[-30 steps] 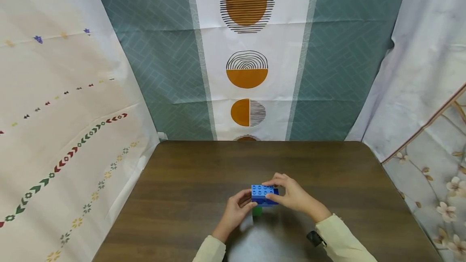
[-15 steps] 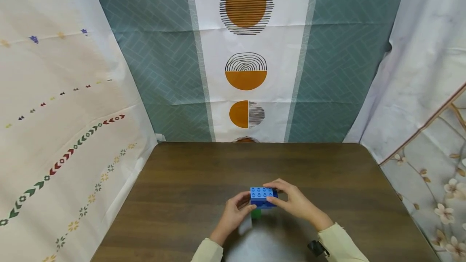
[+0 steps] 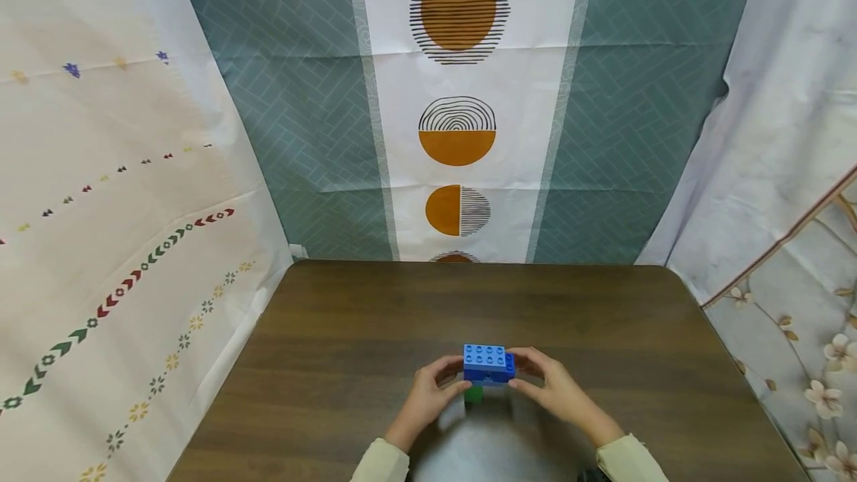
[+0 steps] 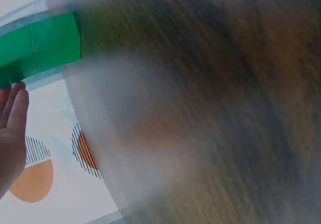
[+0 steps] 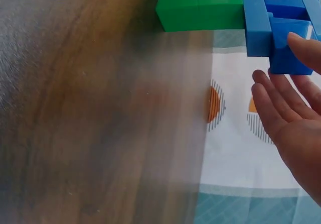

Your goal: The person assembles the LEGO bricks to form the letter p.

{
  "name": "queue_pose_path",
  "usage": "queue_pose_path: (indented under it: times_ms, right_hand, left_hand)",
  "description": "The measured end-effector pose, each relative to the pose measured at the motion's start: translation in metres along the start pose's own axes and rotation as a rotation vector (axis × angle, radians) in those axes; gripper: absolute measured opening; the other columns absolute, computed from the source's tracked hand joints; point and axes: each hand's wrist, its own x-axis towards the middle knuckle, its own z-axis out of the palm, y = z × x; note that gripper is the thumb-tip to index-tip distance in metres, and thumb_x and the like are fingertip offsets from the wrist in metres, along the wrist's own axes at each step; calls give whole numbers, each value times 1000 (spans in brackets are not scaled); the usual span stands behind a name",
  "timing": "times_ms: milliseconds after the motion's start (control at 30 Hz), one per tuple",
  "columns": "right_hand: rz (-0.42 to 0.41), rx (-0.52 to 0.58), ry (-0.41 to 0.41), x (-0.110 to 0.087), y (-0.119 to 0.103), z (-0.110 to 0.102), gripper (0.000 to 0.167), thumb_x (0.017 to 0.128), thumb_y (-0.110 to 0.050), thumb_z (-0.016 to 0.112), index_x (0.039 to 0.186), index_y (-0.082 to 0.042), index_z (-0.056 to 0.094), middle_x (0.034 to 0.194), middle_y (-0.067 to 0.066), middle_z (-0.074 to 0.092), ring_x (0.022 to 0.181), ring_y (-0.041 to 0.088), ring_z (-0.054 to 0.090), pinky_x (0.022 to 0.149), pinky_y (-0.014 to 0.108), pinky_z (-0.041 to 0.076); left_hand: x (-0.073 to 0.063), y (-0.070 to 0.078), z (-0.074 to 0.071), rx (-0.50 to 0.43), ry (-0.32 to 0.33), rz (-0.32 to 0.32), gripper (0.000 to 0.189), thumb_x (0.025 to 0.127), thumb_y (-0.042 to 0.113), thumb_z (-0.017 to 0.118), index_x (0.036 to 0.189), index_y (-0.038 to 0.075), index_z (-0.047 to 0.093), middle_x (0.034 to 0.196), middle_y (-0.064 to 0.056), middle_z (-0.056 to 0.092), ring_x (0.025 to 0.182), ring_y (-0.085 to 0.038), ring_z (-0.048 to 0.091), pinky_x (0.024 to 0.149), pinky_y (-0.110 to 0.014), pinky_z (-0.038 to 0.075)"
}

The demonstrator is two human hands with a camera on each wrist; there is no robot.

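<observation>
Between both hands stands a stack of toy building bricks: a green column (image 3: pixel 473 394), with blue bricks (image 3: pixel 485 363) on top. A lighter blue studded brick forms its upper face, and a darker blue brick (image 5: pixel 291 45) juts out at the right end. My left hand (image 3: pixel 431 399) holds the blue part from its left side; the left wrist view shows only part of that hand below the green bricks (image 4: pixel 50 43). With thumb and fingers, my right hand (image 3: pixel 556 393) pinches the darker brick's right end.
The stack stands on a brown wooden table (image 3: pixel 348 333). A patterned teal-and-white cloth (image 3: pixel 462 169) hangs behind its far edge. More cloth hangs at the left (image 3: pixel 167 169) and right (image 3: pixel 750 207).
My right hand has shifted off the top of the lighter blue brick to the right end, uncovering its studs and the darker brick's studs. The left hand and stack stay nearly in place.
</observation>
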Motion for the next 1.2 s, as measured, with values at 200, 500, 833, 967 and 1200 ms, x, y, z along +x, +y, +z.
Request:
queue_pose_path:
  times_ms: [200, 500, 833, 967, 1200]
  right_hand:
    - [-21, 112, 36, -2, 4, 4, 41, 87, -11, 68, 124, 1, 53, 114, 20, 63, 103, 3, 60, 85, 39, 56]
    - [-62, 217, 80, -2, 9, 6, 40, 88, -3, 66, 124, 4, 51, 116, 25, 61, 107, 6, 60, 87, 30, 56]
    - [56, 228, 119, 7, 11, 5, 42, 90, -12, 66, 128, 0, 54, 118, 17, 62, 104, 4, 61, 87, 17, 52]
    - [58, 229, 139, 11, 13, 5, 42, 90, -12, 65, 129, 0, 54, 115, 18, 61, 101, 10, 62, 85, 16, 53]
    - [115, 229, 162, 17, 14, 4, 40, 92, -16, 64, 128, -2, 55, 116, 18, 63, 103, 21, 62, 86, 14, 51]
  left_hand:
    - [0, -1, -1, -17, -7, -14, 35, 84, 9, 71, 118, 5, 62, 115, -15, 66, 109, -30, 63, 94, -40, 52]
    - [1, -1, -3, -65, -16, -16, 36, 87, 20, 70, 120, 7, 63, 117, -12, 66, 109, -25, 63, 90, -25, 53]
    - [5, 12, -5, -38, 12, -23, 32, 89, 10, 65, 120, 2, 61, 114, -17, 66, 106, -31, 63, 89, -34, 55]
    - [5, 32, -10, -54, 14, -29, 30, 90, 8, 64, 118, -2, 61, 112, -21, 66, 105, -36, 62, 88, -36, 55]
    - [7, 42, -12, -72, 26, -84, 30, 91, 14, 64, 118, -1, 62, 112, -17, 67, 105, -30, 63, 89, -31, 55]
